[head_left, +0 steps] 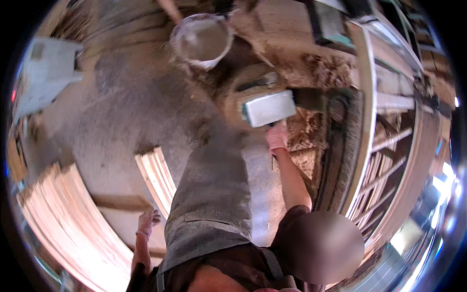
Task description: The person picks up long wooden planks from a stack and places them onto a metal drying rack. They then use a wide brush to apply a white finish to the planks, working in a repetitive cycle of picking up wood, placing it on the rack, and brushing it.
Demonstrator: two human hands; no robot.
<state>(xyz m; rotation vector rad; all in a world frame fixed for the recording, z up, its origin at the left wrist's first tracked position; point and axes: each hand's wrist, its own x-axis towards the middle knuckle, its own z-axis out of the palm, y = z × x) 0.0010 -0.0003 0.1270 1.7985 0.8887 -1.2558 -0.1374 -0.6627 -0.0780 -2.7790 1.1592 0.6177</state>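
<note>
My right hand (277, 138), in a pink work glove, is closed at the near edge of a white rectangular block-like thing (270, 108) with a teal side. A short dark part, perhaps its handle, shows at the glove; motion blur hides its exact kind. Low at the left hangs my left hand (148, 222), also gloved, with loosely bent fingers and nothing seen in it. Beyond the white thing lies a rounded brownish container or heap (258, 80), too smeared to name.
A pale-rimmed bucket (212, 63) stands at the far middle. Stacked boards (73, 219) lie at the left, with more light planks (158, 177) beside my apron. Along the right runs a long frame (367, 121), and brown shavings (328, 68) are heaped by it.
</note>
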